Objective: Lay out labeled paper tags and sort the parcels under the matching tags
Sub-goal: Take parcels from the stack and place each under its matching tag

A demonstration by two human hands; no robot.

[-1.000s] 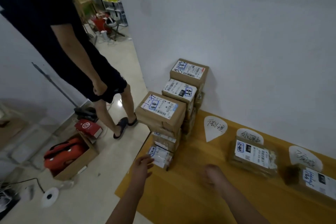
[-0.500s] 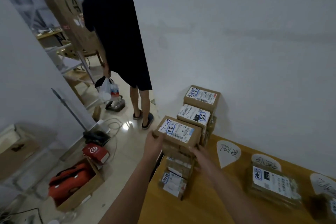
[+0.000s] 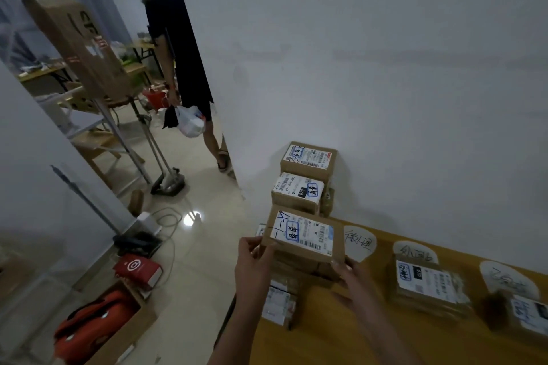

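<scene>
Both hands on the top parcel now; my left hand pinches its near-left corner, fingers curled onto the edge; my right hand cups the near-right corner, fingers wrapped under and around it; both closed on the box, which looks just raised off the stack under my palms, tho I can't tell for sure if there's a gap; its label w/ blue marker faces up at me.

Progress check: three paper tags already laid out to the right of my right hand, along the wall side of the wooden surface; nearest tag just beyond my right fingers, nothing under it yet as far as I see; middle tag has one flat parcel below it; far tag has another parcel below it, partly cut by the frame edge; so tags look done, two parcels look sorted.

Left to do: plenty; rest of the stack directly under my hands, small packets at its base between my wrists, plus two more boxes piled beyond my fingers against the wall; early in the sort, I'd say; next up, read this label and match it to a tag, prob. a short carry to the right; writing too blurred for me to call which tag.
</scene>
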